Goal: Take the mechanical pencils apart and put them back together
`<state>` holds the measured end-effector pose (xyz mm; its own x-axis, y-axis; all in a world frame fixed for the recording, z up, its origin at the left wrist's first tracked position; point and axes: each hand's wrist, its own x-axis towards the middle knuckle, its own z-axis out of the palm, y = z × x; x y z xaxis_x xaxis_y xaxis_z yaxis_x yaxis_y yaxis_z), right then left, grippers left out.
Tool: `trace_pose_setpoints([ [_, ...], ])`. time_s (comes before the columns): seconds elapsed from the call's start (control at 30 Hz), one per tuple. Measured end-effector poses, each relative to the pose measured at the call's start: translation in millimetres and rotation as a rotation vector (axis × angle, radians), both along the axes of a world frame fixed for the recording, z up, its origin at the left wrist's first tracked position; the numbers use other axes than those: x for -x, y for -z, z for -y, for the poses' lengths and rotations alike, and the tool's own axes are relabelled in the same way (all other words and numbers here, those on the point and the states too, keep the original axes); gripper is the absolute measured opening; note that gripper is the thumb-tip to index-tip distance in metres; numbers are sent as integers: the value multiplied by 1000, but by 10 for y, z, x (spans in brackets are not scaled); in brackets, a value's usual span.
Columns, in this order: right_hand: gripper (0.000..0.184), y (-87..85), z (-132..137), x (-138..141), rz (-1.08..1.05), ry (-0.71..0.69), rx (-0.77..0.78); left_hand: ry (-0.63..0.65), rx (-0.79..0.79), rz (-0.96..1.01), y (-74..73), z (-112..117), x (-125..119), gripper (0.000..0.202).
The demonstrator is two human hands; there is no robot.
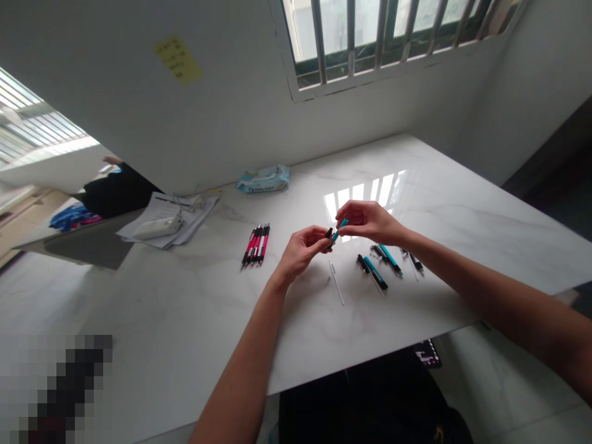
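Observation:
Above the white marble table (194, 308), both my hands meet on one teal pen (341, 227). My right hand (367, 221) pinches its teal barrel. My left hand (303, 246) pinches the black end piece (329, 234) of the same pen. Just below the hands a thin white refill (337, 282) lies on the table. To the right of it lie teal and black pens or pen parts (375, 272), with one more teal pen (391, 259) and small black parts (415, 261) beside them.
A row of several pink and black pens (256, 244) lies to the left of my hands. Farther back are a stack of papers with a white object on top (169, 219) and a pack of wipes (263, 179) against the wall. The table's front edge runs close below my forearms.

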<state>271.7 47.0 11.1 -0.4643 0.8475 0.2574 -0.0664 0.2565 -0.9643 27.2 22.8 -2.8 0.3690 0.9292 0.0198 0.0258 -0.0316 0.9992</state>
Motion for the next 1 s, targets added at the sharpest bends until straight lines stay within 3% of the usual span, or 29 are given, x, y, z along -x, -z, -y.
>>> trace_pose_setpoints([
  [0.17, 48, 76, 47, 107, -39, -19, 111, 21, 21, 7, -16, 33, -27, 42],
  [0.27, 49, 124, 91, 148, -13, 31, 95, 11, 17, 30, -22, 37, -31, 44],
  [0.4, 33, 118, 122, 127, 256, 135, -99, -114, -27, 66, -7, -14, 14, 46],
  [0.5, 15, 114, 188, 141, 494, 13, -303, -224, -44, 101, 29, -67, 53, 49],
  [0.67, 23, 224, 331, 292, 660, -177, -495, -273, -88, 108, 68, -91, 40, 50],
  [0.8, 3, 279, 354, 368, 641, -239, -497, -274, -87, 82, 62, -80, 16, 51],
  [1.0, 9, 222, 177, 213, 422, -68, -279, -282, -106, 39, 57, -99, 27, 52],
])
